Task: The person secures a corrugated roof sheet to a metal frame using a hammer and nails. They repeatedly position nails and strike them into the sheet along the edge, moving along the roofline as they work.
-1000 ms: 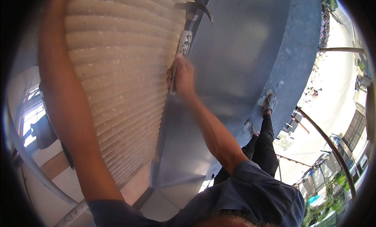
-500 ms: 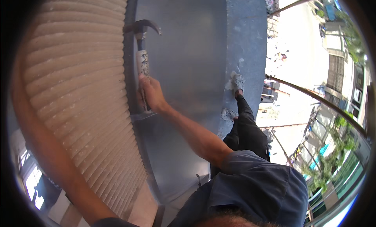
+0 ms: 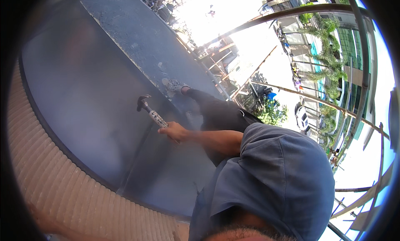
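Note:
My right hand is closed around the worn, pale-wrapped handle of a claw hammer. The hammer's dark head is at the far end, tilted up to the left, over a smooth grey metal sheet. I cannot tell whether it touches the sheet. Along the sheet's left and lower side runs a ribbed beige panel. Part of my left forearm shows dimly at the lower left edge, beside the ribbed panel. My left hand itself is out of the picture.
A blue-grey ledge with a rough edge lies beyond the sheet, and my shoe stands on it. Past the ledge are scaffold poles and a bright drop to the ground with plants and a parked car.
The view has swung toward the right. The hammer has come away from beside the ribbed panel, back toward my body and the ledge, still in my right hand. My left forearm has mostly left the picture.

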